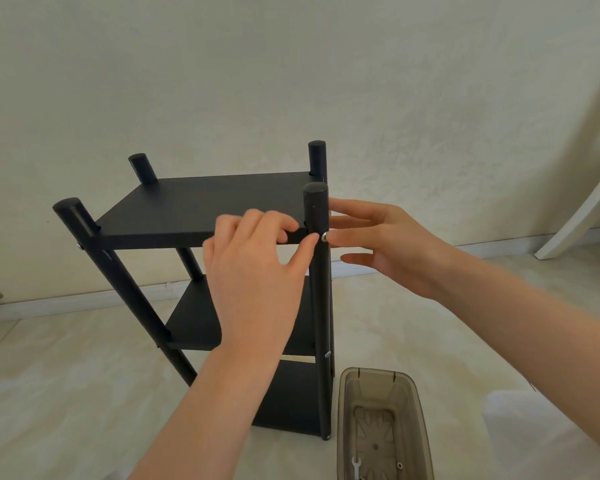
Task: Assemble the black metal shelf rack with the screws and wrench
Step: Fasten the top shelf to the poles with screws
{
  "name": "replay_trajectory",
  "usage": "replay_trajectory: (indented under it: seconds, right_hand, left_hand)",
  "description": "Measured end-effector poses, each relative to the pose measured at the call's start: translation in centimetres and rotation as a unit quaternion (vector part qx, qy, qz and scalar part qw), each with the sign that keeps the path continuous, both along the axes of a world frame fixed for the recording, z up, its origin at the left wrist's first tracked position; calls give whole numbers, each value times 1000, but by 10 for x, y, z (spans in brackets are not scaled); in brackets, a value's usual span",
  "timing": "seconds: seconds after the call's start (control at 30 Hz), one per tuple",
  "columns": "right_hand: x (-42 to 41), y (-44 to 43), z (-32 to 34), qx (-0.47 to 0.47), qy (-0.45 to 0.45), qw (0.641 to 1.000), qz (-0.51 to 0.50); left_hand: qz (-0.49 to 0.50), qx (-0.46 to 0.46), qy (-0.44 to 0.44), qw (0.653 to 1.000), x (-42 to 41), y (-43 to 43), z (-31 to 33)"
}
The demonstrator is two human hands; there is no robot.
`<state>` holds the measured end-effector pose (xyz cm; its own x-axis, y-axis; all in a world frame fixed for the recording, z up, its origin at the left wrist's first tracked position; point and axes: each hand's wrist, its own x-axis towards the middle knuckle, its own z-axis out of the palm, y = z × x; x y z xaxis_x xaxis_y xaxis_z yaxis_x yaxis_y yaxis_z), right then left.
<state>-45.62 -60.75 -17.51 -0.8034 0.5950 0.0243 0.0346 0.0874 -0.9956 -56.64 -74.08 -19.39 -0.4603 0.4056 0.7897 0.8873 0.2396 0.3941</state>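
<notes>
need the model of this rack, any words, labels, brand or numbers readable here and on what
None can be read.
The black shelf rack and the brown plastic box show no print.
A pale mark on the front left post is too small to tell as text.

No readable text, labels, brands or numbers anywhere in view.

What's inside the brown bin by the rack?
In the bin: a small wrench and a ring-shaped metal piece on its floor. Its near end is cut off by the frame, so unseen.
</notes>
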Motion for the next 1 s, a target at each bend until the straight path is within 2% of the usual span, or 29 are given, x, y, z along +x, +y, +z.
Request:
replay_trajectory:
  seconds: [0.07, 0.27, 0.8, 1.0]
  right_hand:
    - [1, 3, 1, -13, 3, 1000, 15]
    - [1, 8, -1, -46, 18, 998, 42]
    - [1, 12, -5, -118, 33, 991, 54]
    - [5, 11, -6, -101, 58, 991, 60]
  left_hand:
    - [-7, -24, 32, 999, -5, 4, 0]
    - [-98, -77, -36, 992, -7, 11, -1]
    - [-83, -70, -12, 994, -13, 17, -4]
    - [-45, -104, 36, 993, -10, 17, -10]
